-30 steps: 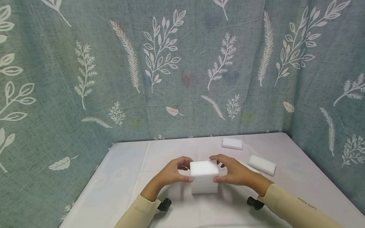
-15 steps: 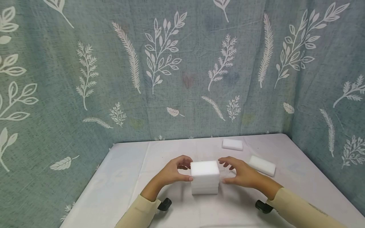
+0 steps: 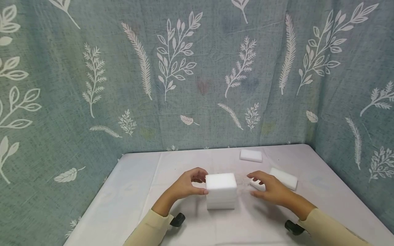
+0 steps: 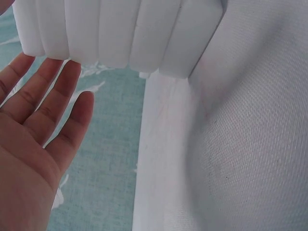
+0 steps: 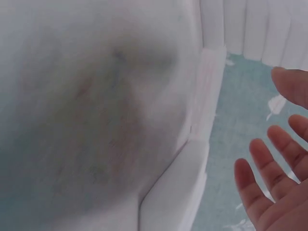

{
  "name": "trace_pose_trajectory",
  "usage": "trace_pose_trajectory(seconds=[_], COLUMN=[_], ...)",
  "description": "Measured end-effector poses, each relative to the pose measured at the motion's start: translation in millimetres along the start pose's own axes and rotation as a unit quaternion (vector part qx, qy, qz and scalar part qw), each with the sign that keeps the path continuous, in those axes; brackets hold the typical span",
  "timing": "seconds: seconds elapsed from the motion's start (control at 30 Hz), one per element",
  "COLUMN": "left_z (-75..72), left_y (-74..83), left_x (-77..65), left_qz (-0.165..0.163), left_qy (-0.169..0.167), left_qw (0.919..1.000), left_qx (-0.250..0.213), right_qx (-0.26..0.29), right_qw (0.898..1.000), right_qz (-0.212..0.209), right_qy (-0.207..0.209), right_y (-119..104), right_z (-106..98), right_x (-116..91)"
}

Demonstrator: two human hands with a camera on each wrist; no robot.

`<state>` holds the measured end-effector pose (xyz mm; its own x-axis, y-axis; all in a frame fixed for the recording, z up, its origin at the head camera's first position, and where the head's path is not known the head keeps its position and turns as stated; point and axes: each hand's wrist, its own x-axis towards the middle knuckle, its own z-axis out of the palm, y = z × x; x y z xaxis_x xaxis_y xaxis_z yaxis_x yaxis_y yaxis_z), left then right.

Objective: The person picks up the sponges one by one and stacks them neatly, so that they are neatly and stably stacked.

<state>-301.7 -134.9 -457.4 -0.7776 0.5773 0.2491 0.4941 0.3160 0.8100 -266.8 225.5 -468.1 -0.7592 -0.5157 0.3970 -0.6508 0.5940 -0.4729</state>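
Note:
In the head view, several white foam sponges stand in a neat upright stack (image 3: 221, 191) on the white cloth. My left hand (image 3: 187, 186) holds the stack's left end, thumb at the near corner and fingers round the far side. The left wrist view shows that hand's fingertips (image 4: 72, 72) at the edges of the upper sponges. To the right of the stack, apart from it, my right hand (image 3: 272, 189) has its fingers spread and loosely bent, holding nothing. A loose white sponge (image 3: 257, 185) lies beneath it, partly hidden by the fingers.
Two more loose white sponges lie on the table, one (image 3: 251, 155) near the back edge and another (image 3: 284, 178) behind my right hand. A green leaf-patterned curtain (image 3: 197, 82) encloses the back and sides of the white-covered table (image 3: 132, 191).
My right hand has let go of the stack's right side and moved rightward, to above the loose sponge. The left hand and the stack have hardly moved.

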Motion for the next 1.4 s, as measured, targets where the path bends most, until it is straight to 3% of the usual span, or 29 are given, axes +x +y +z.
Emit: trace_pose_trajectory(seconds=[0.47, 0.77, 1.07, 1.4], left_z=[-3.2, -4.9, -1.3, 0.4], left_y=[1.6, -0.9, -1.7, 0.1], left_x=[3.7, 3.6, 2.4, -0.4], left_qz=[0.003, -0.002, -0.004, -0.005], left_qy=[-0.004, -0.004, -0.009, -0.005], left_qw=[1.0, 1.0, 0.9998, 0.9996], left_qx=[-0.001, -0.006, -0.016, -0.026], right_qx=[-0.06, -0.092, -0.088, -0.122], right_qw=[0.991, 0.985, 0.97, 0.959], right_qz=[0.117, 0.146, 0.225, 0.249], right_qy=[0.012, 0.024, -0.022, -0.051], right_y=[14, 27, 38, 36], right_z=[-16, -14, -9, -12], right_x=[-14, -18, -26, -25])
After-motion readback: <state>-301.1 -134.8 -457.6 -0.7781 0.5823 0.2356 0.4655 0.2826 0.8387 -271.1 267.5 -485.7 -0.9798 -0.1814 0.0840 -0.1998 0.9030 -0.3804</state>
